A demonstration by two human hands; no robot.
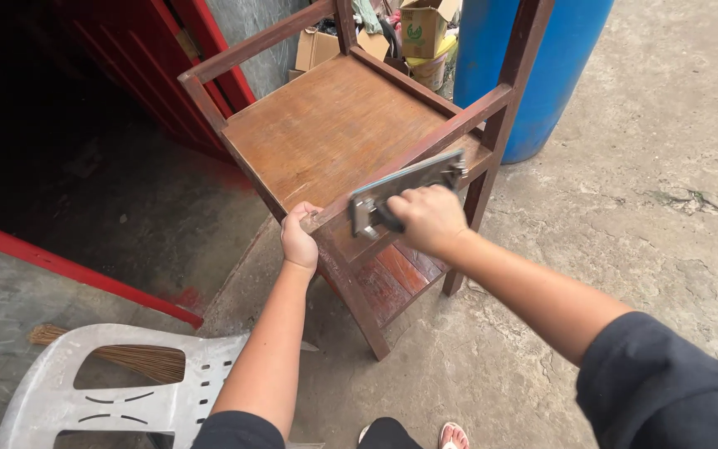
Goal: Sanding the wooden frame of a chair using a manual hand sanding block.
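— Listing the head view first: what does each hand hold?

— Left hand [298,239]: fingers curled tight round the near front corner of a brown wooden chair [334,125], at the end of its armrest. Right hand [428,218]: closed round the dark handle of a flat grey hand sander [406,189], a long rectangular block pressed along the chair's near armrest rail.

— Position of the chair?

— Standing upright on a concrete floor [650,216], seat bare and worn, a slatted lower shelf visible beneath the seat. The sander lies tilted with the rail, its far end higher in frame than the end by the hand.

— Items around it?

— One blue barrel [542,58], just behind the chair's far post. Cardboard boxes [421,25] past the chair back. One red door frame [209,41] to the left, dark interior beyond. One grey plastic chair [126,391] at lower left, with a straw broom [126,357] seen through its back. One sandalled foot [453,435] at the bottom edge.
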